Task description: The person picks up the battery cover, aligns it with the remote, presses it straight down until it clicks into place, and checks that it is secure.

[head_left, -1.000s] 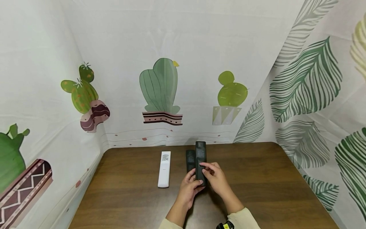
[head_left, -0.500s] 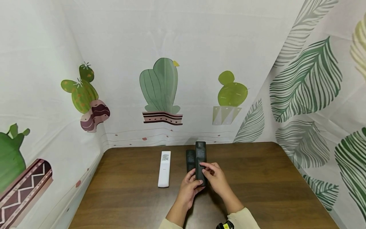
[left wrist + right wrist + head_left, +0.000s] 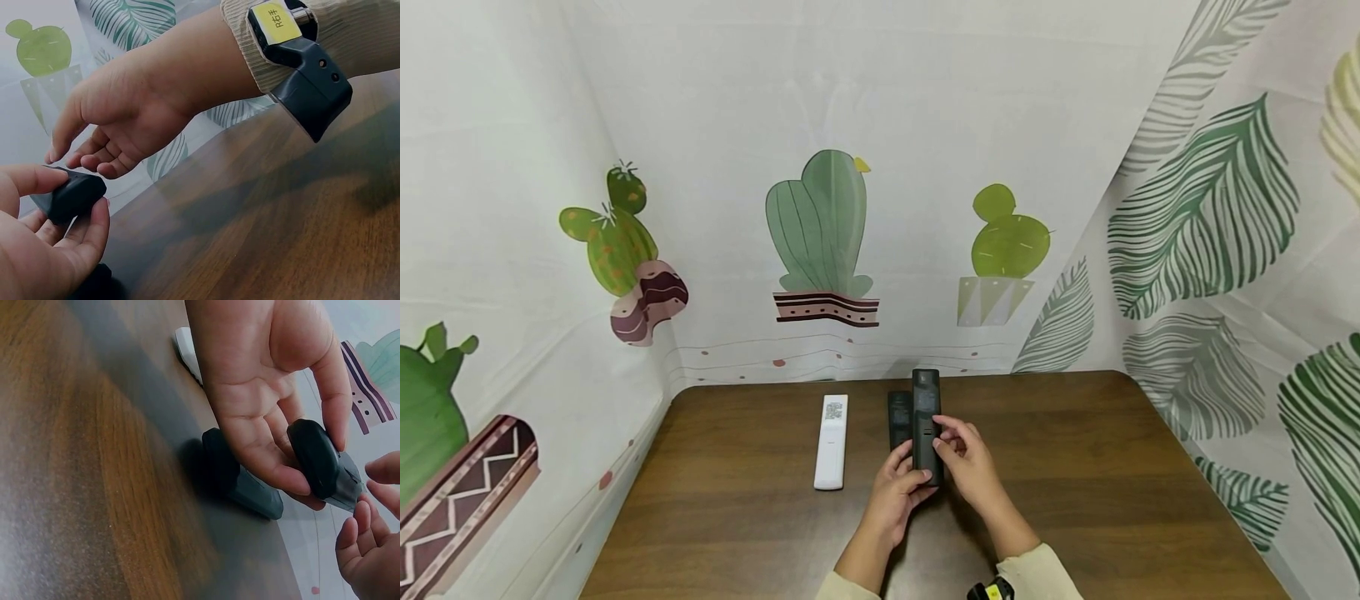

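My left hand [image 3: 895,496] grips the lower end of a black remote control [image 3: 927,400], thumb on the face turned up and fingers beneath. It is lifted off the table, its small dark slot facing up. At its right edge is my right hand [image 3: 973,467], thumb and forefinger tips by the middle of the remote, not gripping it; whether they touch it cannot be told. The right wrist view shows the remote's rounded end [image 3: 315,453] in the left hand, with the right hand's fingers [image 3: 362,528] close by.
A second black remote control [image 3: 899,417] lies on the table just left of the held one, partly covered by it. Farther left lies a white remote control [image 3: 831,454], its printed label up. The wooden table [image 3: 737,517] meets a patterned cloth wall [image 3: 910,250] behind.
My right hand has drawn slightly to the right, its fingertips going from the remote's face to its edge, and the slot there now shows. My left hand and the remote have stayed put.
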The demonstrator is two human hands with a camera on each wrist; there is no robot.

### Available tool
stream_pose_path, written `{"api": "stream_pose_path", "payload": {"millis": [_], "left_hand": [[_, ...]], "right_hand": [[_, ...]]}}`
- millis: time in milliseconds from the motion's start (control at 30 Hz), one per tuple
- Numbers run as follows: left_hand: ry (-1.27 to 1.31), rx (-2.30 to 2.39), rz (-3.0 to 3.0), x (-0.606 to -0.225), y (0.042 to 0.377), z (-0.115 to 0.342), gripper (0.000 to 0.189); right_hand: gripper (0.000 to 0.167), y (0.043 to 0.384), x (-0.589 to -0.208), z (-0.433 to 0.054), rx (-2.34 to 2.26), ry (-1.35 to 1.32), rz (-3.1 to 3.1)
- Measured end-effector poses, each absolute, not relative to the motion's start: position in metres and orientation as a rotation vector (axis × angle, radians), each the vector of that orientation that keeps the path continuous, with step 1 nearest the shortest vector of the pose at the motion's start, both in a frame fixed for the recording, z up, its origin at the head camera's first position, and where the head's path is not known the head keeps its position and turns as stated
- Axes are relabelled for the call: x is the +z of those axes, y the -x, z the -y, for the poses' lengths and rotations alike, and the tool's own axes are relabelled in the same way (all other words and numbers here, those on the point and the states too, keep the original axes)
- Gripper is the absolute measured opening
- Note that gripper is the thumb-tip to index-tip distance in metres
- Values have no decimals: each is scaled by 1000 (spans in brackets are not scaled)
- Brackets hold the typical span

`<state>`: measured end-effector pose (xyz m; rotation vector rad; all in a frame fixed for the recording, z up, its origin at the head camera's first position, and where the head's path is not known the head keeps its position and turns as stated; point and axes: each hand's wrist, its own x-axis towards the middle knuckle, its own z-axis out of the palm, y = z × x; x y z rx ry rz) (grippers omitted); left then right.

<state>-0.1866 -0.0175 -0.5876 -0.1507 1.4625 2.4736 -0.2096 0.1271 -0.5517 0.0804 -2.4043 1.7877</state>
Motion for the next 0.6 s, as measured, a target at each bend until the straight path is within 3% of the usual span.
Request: {"api": "stream_pose_path", "payload": {"millis": [600], "left_hand": [[150, 2468, -1469, -588, 186, 19, 72]], "right_hand": [[56, 213, -555, -123, 2025, 19, 2382]]}}
